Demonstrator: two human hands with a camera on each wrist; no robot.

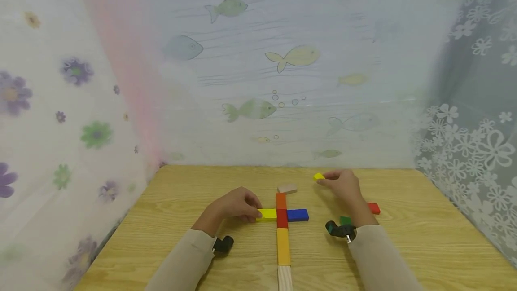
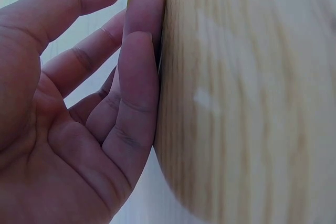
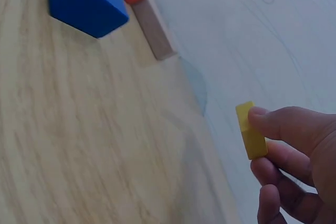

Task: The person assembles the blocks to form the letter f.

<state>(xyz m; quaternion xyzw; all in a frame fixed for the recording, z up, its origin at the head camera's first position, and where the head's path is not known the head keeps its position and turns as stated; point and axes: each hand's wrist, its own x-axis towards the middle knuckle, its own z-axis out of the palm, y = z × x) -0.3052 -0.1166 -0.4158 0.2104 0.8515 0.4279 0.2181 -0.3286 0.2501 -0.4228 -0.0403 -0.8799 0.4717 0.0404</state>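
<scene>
Wooden blocks form a cross on the table. Its centre is a red block (image 1: 282, 218), with a blue block (image 1: 297, 215) on the right and a yellow block (image 1: 267, 215) on the left. My left hand (image 1: 238, 203) pinches the outer end of that yellow block, thumb on the near side, as the left wrist view also shows. Further back to the right, my right hand (image 1: 343, 185) holds a small yellow block (image 3: 252, 131) between thumb and fingers, above the table. An orange block (image 1: 281, 200) adjoins the red one at the back, and a plain wood block (image 1: 287, 188) lies slantwise behind it.
Toward me, a yellow-orange block (image 1: 283, 246) and a pale wood block (image 1: 285, 277) continue the line. A green block (image 1: 345, 221) and another red block (image 1: 373, 208) lie near my right forearm, partly hidden. Patterned curtains (image 1: 250, 80) surround the wooden table (image 1: 161, 237).
</scene>
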